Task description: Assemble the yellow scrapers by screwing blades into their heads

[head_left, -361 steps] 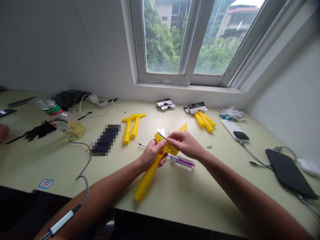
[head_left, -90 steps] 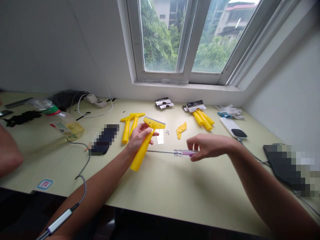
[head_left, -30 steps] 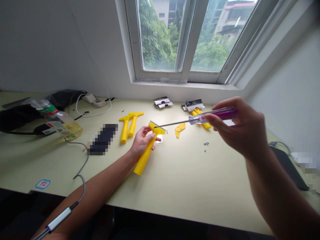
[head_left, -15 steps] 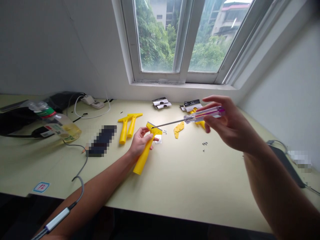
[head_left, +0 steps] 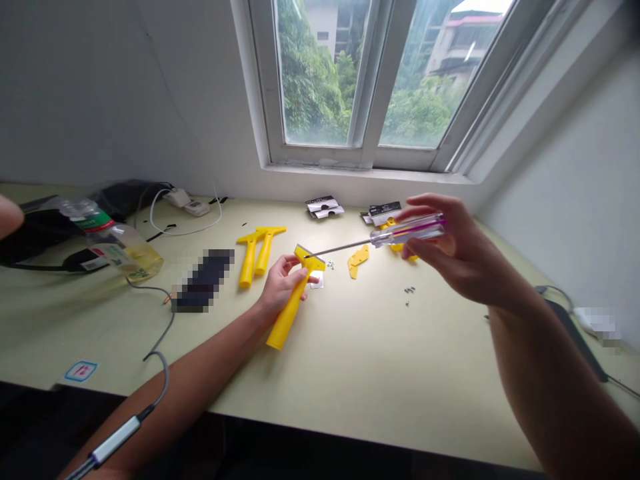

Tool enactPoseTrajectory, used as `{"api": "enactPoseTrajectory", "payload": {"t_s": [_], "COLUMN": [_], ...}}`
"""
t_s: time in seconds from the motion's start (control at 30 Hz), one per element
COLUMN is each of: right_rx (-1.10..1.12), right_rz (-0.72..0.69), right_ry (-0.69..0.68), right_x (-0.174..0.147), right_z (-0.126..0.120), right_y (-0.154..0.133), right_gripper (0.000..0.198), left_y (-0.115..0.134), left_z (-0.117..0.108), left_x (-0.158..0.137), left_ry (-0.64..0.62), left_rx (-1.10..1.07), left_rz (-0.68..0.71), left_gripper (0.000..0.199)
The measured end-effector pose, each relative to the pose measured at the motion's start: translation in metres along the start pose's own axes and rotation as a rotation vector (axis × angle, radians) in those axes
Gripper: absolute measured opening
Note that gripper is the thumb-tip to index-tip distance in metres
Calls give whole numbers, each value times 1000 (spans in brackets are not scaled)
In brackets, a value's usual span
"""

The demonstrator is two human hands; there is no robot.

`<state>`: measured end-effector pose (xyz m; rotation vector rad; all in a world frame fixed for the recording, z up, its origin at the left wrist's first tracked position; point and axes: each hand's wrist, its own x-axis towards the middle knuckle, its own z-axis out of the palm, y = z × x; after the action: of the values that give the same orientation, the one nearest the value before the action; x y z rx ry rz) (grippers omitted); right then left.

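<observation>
My left hand (head_left: 284, 285) is closed around the neck of a yellow scraper (head_left: 289, 315), whose wide head points away from me and handle toward me. In my right hand (head_left: 457, 257) is a screwdriver (head_left: 407, 230) with a clear, purple-streaked handle, held by the fingertips. Its tip meets the scraper's head, where a thin metal blade edge shows; any screw under the tip is too small to make out. Just right of the head lie several small screws (head_left: 331, 265). Beyond them are flat yellow plates (head_left: 358, 261). A white paper piece (head_left: 317, 280) lies partly behind my left fingers.
Two yellow scrapers (head_left: 256, 255) lie left of my hand, near a dark pixelated slab (head_left: 204, 280). Black-and-white packets (head_left: 324, 207) are by the window wall. More small screws (head_left: 409, 291) lie below my right hand. A tilted bottle (head_left: 117, 243) and cables occupy the left. At the left edge is part of another hand (head_left: 9, 217).
A blurred bit of another hand has come in at the left edge. My right fingers have shifted slightly on the screwdriver handle; its tip stays on the scraper head.
</observation>
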<state>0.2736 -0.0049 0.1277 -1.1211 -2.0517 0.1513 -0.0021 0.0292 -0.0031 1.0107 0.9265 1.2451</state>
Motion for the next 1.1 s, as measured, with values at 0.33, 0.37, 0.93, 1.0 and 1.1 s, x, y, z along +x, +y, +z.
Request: {"api": "enactPoseTrajectory", "payload": {"t_s": [0.33, 0.37, 0.93, 1.0, 1.1], "right_rx": [-81, -104, -160, -106, -41], "right_rz": [22, 27, 42, 5, -26], "right_ry": [61, 97, 44, -15, -51], "right_x": [0, 0, 0, 0, 1], "right_z": [0, 0, 0, -1, -1], "right_y": [0, 1, -5, -4, -1], "right_gripper": [40, 39, 36, 44, 45], "left_y": [1, 1, 3, 2, 1], "left_z": [1, 1, -2, -3, -3], "left_x": [0, -1, 2, 2, 3], "left_ry": [5, 4, 25, 27, 24], "left_rx": [-6, -4, 22, 20, -1], "left_rz": [-2, -3, 1, -3, 6], "left_gripper": [38, 38, 40, 41, 42]}}
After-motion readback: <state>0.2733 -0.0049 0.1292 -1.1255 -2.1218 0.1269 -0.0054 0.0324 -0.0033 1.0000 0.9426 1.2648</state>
